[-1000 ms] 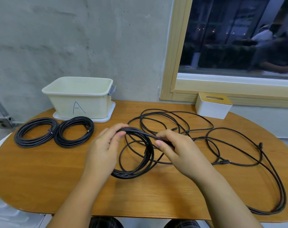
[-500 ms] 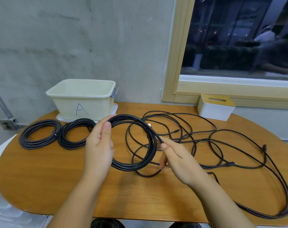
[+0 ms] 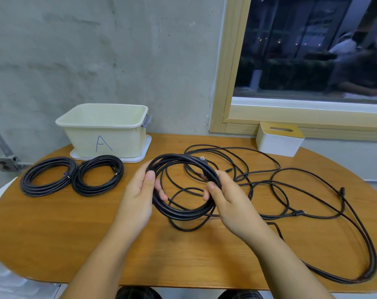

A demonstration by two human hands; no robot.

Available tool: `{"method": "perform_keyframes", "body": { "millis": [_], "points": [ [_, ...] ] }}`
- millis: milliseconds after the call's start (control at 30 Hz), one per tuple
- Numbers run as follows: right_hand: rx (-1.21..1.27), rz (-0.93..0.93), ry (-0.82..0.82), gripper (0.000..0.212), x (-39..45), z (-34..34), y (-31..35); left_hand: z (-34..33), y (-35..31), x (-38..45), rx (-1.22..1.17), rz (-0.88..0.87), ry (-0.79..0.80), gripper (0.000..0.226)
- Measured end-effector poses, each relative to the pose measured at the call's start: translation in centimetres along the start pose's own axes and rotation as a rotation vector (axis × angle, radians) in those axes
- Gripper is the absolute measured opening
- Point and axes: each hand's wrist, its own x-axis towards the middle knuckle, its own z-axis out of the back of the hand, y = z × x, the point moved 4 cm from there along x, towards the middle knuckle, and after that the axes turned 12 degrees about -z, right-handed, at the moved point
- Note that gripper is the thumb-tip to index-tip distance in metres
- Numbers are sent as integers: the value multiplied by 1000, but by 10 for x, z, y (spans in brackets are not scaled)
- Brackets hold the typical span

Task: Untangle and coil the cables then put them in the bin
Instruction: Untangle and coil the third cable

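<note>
Black coil in hand (image 3: pixel 184 186): a bundle of black cable loops held up over the middle of the wooden table (image 3: pixel 75 234), between both hands, tilted so its top leans toward the wall.
Left hand (image 3: pixel 138 199): at the coil's 9 o'clock side, thumb over the front of the loops and fingers curled through behind them, clamped on the bundle.
Right hand (image 3: pixel 228 201): at the coil's 3 o'clock side, thumb and fingers pinched around the same loops.
Loose cable (image 3: pixel 286 190): still uncoiled, sprawling on the table from 12 to 4 o'clock of the hands, with one long loop running out to the table's right edge and back; a strand from it leads up into the held coil.
Finished coils: two flat black rings lying side by side at 10 o'clock of the hands, the left coil (image 3: pixel 47 176) touching the right coil (image 3: pixel 98 175), both well apart from the hands.
Bin (image 3: pixel 103 130): cream plastic, marked "A", standing on a white lid at 11 o'clock, just behind the two finished coils; I cannot see its inside floor.
White box (image 3: pixel 279 139): wood-topped, at 1 o'clock under the window frame.
</note>
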Motion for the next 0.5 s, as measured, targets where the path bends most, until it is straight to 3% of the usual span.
{"method": "perform_keyframes", "body": {
  "millis": [67, 200, 333, 500],
  "points": [
    [-65, 5, -13, 17, 1, 4, 1, 3, 3, -2, 91, -4, 87, 24],
    [-324, 10, 45, 11, 3, 6, 7, 1, -4, -5, 233, -54, 258, 42],
    [-554, 100, 97, 22, 1, -2, 15, -14, -14, -7, 352, -157, 452, 41],
    [-483, 100, 114, 22, -1, -2, 10, -20, -11, -10, 374, -231, 476, 44]
  ]
}}
